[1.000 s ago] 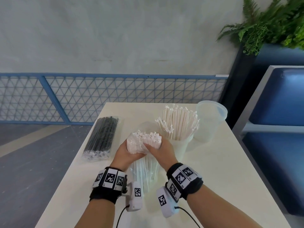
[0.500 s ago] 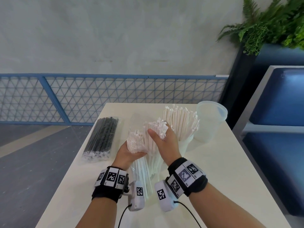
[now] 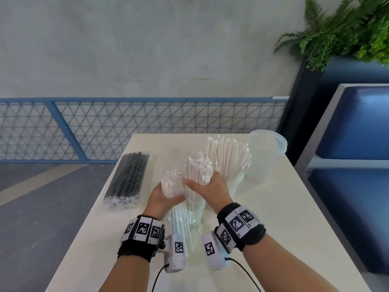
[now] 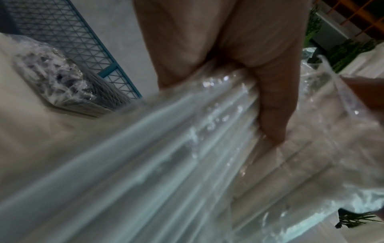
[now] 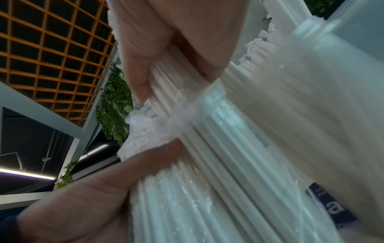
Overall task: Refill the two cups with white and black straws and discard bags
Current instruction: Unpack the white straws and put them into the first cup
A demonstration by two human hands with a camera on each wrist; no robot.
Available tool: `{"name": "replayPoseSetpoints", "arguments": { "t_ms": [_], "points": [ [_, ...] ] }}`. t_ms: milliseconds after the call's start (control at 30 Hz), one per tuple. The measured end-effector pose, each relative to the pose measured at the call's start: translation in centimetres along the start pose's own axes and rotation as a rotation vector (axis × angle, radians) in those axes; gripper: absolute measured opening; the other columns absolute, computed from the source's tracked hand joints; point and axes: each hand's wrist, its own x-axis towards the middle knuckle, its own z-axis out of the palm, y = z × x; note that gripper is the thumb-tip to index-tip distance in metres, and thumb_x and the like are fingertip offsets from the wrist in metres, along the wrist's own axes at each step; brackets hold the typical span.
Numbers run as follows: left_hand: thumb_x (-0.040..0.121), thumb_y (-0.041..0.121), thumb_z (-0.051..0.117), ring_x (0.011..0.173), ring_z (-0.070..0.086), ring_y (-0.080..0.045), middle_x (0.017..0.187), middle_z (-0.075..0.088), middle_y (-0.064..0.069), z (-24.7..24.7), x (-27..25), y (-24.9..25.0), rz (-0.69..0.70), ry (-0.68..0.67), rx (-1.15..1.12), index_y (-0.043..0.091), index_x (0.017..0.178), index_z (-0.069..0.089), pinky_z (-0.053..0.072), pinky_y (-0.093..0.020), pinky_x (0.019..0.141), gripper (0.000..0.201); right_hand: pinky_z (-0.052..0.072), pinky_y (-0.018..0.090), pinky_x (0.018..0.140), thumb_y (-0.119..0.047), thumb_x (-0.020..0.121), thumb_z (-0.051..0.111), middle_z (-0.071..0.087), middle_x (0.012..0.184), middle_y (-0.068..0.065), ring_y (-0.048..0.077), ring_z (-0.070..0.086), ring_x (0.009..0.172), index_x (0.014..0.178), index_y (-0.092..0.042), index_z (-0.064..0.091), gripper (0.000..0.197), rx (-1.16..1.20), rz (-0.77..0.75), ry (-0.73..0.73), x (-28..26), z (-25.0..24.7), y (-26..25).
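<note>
My left hand grips a clear bag of white straws near its top; in the left wrist view the bag runs under my curled fingers. My right hand is curled round a bundle of white straws that stands partly out of the bag, seen close as white straws. Behind it a cup holds several white straws. An empty translucent cup stands at the back right. A sealed bag of black straws lies at the left.
The white table ends close at left and right. A blue mesh railing runs behind it, a blue bench stands at the right, and a plant hangs over the back right corner.
My right hand has drawn a bundle of white straws up out of the bag and toward the filled cup. My left hand still holds the bag in about the same place.
</note>
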Motion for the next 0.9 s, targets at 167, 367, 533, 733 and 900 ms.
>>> {"name": "replayPoseSetpoints", "arguments": {
  "t_ms": [167, 367, 533, 733, 900],
  "points": [
    [0.068, -0.004, 0.077, 0.098, 0.063, -0.019, 0.098, 0.068, 0.002, 0.0, 0.1, 0.1, -0.013, -0.005, 0.025, 0.029, 0.096, 0.059, 0.048, -0.036, 0.089, 0.047, 0.048, 0.010, 0.065, -0.021, 0.080, 0.071, 0.069, 0.079, -0.007, -0.001, 0.065, 0.074, 0.090, -0.012, 0.066, 0.015, 0.066, 0.012, 0.089, 0.4, -0.1, -1.0],
    [0.066, -0.010, 0.075, 0.094, 0.065, -0.022, 0.096, 0.069, -0.004, 0.1, 0.2, 0.4, -0.044, -0.018, 0.001, 0.018, 0.098, 0.060, 0.051, -0.028, 0.079, 0.044, 0.052, 0.022, 0.065, -0.015, 0.082, 0.066, 0.066, 0.074, 0.005, 0.007, 0.062, 0.067, 0.074, -0.011, 0.063, 0.010, 0.144, -0.036, 0.271, 2.1, -1.4, -4.6],
    [0.066, -0.005, 0.077, 0.089, 0.065, -0.010, 0.094, 0.069, 0.002, 0.0, -0.2, 0.7, -0.029, -0.034, 0.036, 0.016, 0.101, 0.060, 0.052, -0.027, 0.084, 0.044, 0.052, 0.036, 0.065, -0.012, 0.081, 0.065, 0.063, 0.078, 0.009, 0.022, 0.061, 0.071, 0.091, -0.004, 0.060, 0.014, 0.258, -0.012, 0.397, 3.9, -3.1, -6.3],
    [0.067, -0.007, 0.076, 0.082, 0.061, -0.004, 0.089, 0.066, 0.005, 0.3, -0.1, 0.8, -0.036, 0.005, 0.024, 0.024, 0.091, 0.058, 0.047, -0.013, 0.065, 0.043, 0.052, 0.036, 0.070, -0.014, 0.075, 0.072, 0.066, 0.088, 0.011, 0.023, 0.063, 0.078, 0.104, 0.003, 0.061, 0.036, 0.408, 0.161, 0.424, 4.7, -3.8, -4.8],
    [0.066, -0.007, 0.076, 0.084, 0.060, -0.009, 0.089, 0.064, 0.005, 0.2, 0.1, 0.8, -0.053, 0.042, 0.040, 0.019, 0.097, 0.056, 0.044, -0.015, 0.066, 0.045, 0.054, 0.038, 0.081, -0.011, 0.072, 0.076, 0.067, 0.100, 0.011, 0.027, 0.064, 0.095, 0.097, -0.011, 0.058, 0.031, 0.372, 0.260, 0.327, 3.5, -2.5, -3.3]
  ]
}}
